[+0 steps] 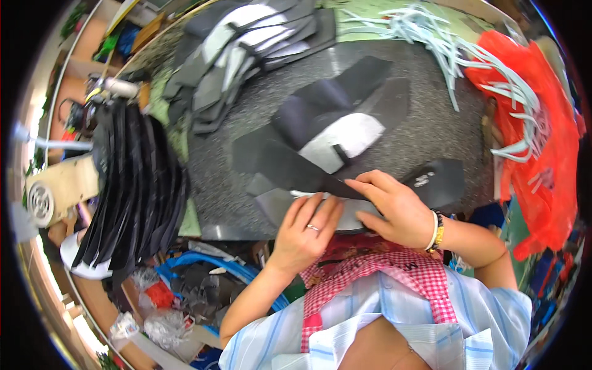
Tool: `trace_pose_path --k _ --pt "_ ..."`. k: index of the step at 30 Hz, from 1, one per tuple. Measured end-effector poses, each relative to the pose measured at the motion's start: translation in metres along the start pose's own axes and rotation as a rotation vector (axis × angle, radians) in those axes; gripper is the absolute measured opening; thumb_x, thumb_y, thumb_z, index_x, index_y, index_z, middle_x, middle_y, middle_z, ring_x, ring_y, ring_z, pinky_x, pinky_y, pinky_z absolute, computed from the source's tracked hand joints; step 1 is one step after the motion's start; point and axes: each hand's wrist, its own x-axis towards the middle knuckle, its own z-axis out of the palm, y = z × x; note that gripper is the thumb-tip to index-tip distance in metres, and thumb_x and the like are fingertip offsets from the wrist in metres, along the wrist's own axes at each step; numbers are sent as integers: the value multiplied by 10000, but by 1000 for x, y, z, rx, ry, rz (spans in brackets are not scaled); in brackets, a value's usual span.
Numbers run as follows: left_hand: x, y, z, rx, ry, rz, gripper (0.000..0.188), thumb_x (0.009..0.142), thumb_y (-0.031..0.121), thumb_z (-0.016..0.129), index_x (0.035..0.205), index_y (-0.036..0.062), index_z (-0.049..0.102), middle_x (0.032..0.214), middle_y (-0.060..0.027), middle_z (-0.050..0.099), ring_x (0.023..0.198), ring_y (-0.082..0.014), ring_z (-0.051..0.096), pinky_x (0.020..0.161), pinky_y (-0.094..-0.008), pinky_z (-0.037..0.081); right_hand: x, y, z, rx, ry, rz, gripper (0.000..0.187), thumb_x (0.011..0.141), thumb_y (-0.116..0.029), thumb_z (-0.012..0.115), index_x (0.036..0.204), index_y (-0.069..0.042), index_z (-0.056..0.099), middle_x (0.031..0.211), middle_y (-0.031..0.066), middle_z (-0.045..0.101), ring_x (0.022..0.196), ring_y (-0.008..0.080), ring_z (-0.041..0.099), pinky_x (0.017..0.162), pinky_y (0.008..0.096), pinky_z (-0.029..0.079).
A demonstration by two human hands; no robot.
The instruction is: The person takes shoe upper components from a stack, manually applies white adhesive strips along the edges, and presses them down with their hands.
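A black, soft sheet piece (290, 166) with cut, angled ends lies on the dark worktop before me, its near edge folded up. My left hand (308, 233), a ring on one finger, has its fingers close together and pressed on this near edge. A short white strip (302, 193) shows at its fingertips; the thumb is hidden. My right hand (398, 213) pinches the folded edge a little to the right, thumb toward me. Just beyond lies another black piece (314, 108) with a white-grey patch (357, 132) and a small black tab.
Stacked black and white pieces (246, 55) lie at the far left of the speckled worktop (444, 132). Many black pieces (135, 185) hang at the left. Pale blue strips (425, 31) trail onto a red plastic bag (549, 166) at the right. One black piece (441, 182) lies beside my right hand.
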Motion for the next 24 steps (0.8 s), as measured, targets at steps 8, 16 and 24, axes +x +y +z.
trace_pose_path --k 8,16,24 --pt "-32 2 7 -72 157 -327 765 482 88 788 1217 -50 624 1239 -180 582 1150 -349 563 981 -467 483 26 -16 9 75 -38 52 334 911 -107 606 1222 13 625 1091 189 681 996 371 624 887 423 500" --pt "-38 2 7 -47 33 -374 684 558 122 824 1201 -14 633 1247 -190 600 1216 -378 531 1013 -462 458 12 -18 31 -295 -74 -285 453 789 -68 639 1234 15 622 1234 168 657 965 277 617 863 389 486" --pt "9 -55 -50 -1261 96 -1126 206 876 153 775 902 17 623 875 -57 694 764 -84 637 682 -258 532 4 -24 43 -685 -151 -369 535 806 -283 690 1210 63 629 1372 193 536 1101 305 523 898 412 451"
